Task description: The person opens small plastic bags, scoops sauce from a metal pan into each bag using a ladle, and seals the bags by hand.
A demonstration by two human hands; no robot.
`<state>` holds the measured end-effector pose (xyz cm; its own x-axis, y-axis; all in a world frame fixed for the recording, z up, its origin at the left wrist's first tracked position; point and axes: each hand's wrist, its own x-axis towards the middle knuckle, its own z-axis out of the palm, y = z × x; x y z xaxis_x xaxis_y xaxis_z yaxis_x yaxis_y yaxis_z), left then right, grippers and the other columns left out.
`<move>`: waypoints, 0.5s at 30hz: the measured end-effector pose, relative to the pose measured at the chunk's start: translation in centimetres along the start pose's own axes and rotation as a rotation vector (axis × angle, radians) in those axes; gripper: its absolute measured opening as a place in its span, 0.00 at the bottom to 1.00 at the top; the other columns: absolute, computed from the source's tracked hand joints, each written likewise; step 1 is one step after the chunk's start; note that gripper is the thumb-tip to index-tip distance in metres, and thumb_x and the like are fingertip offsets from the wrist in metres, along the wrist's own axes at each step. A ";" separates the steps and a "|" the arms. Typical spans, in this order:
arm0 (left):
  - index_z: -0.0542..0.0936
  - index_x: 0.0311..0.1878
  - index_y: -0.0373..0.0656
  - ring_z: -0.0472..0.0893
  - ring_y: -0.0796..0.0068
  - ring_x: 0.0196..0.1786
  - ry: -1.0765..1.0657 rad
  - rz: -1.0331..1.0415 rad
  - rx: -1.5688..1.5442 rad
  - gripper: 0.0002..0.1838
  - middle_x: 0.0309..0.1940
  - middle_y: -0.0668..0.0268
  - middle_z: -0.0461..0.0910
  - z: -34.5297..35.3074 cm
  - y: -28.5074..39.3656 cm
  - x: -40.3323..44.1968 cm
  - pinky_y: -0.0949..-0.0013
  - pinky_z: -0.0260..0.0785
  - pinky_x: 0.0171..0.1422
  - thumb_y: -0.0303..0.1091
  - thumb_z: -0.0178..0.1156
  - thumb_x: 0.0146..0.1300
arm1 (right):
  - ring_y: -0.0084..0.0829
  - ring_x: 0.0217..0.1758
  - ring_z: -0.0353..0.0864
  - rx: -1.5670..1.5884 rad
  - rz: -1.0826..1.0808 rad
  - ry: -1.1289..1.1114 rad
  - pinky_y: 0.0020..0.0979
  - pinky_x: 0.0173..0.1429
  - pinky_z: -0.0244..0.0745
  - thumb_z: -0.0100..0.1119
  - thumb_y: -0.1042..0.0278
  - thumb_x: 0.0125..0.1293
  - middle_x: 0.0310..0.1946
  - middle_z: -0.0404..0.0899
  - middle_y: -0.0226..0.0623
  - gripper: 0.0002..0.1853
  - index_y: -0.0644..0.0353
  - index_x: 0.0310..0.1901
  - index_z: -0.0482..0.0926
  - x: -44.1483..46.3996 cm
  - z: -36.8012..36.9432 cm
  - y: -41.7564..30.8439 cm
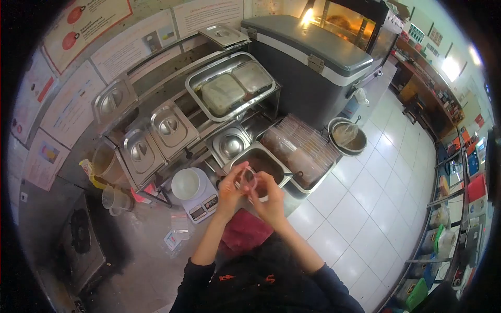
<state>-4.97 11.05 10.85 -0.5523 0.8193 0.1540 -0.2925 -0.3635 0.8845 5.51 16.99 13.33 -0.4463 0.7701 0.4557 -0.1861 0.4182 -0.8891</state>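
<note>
My left hand [230, 189] and my right hand [270, 195] meet in front of me, fingers closed around a small, clear, pinkish item with a round opening [249, 178]. It looks like thin plastic, but its exact kind is too small to make out. Just beyond my hands is a steel pan [266, 163] with brown contents. A white bowl [186, 183] rests on a digital kitchen scale [203, 204] to the left of my left hand. Below my wrists lies a dark red cloth [245, 232].
Lidded steel pans [175, 125] fill a two-level rack behind the scale. Right of it, a tray holds stacked clear packets [300, 146] beside a metal pot [347, 136]. A large grey cooler [308, 57] stands behind. A measuring jug [115, 200] and black stove [83, 240] are at left.
</note>
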 end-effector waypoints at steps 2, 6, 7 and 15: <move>0.64 0.64 0.37 0.69 0.78 0.54 -0.135 0.083 0.058 0.41 0.56 0.67 0.70 -0.2 0.4 0.1 0.73 0.61 0.56 0.51 0.66 0.51 | 0.26 0.24 0.77 -0.140 -0.095 -0.029 0.23 0.33 0.73 0.59 0.84 0.50 0.28 0.76 0.35 0.13 0.64 0.39 0.75 0.4 -1.5 -0.2; 0.61 0.66 0.39 0.62 0.69 0.65 -0.305 -0.134 -0.784 0.47 0.62 0.63 0.65 -0.4 1.4 -0.4 0.63 0.55 0.66 0.61 0.63 0.49 | 0.24 0.29 0.78 -0.181 -0.153 -0.054 0.24 0.35 0.73 0.55 0.85 0.51 0.29 0.76 0.36 0.10 0.66 0.37 0.75 0.8 -3.3 -1.5; 0.61 0.66 0.39 0.62 0.69 0.65 -0.302 -0.135 -0.783 0.47 0.62 0.63 0.65 -0.5 1.4 -0.5 0.63 0.55 0.66 0.61 0.63 0.49 | 0.24 0.31 0.77 -0.150 -0.147 -0.058 0.24 0.35 0.73 0.54 0.85 0.52 0.29 0.76 0.37 0.08 0.67 0.36 0.75 0.7 -3.4 -1.9; 0.74 0.55 0.40 0.66 0.70 0.61 -0.104 -0.099 -0.164 0.28 0.57 0.62 0.70 0.2 1.3 -1.5 0.66 0.57 0.62 0.47 0.64 0.55 | 0.25 0.32 0.79 -0.090 -0.082 -0.167 0.24 0.36 0.74 0.53 0.83 0.54 0.30 0.76 0.37 0.09 0.68 0.38 0.73 0.0 -4.3 -3.6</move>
<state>-4.37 9.46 11.83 -0.4335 0.8928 0.1226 -0.4689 -0.3397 0.8153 9.91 17.58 16.72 -0.5734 0.6442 0.5061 -0.1524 0.5231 -0.8385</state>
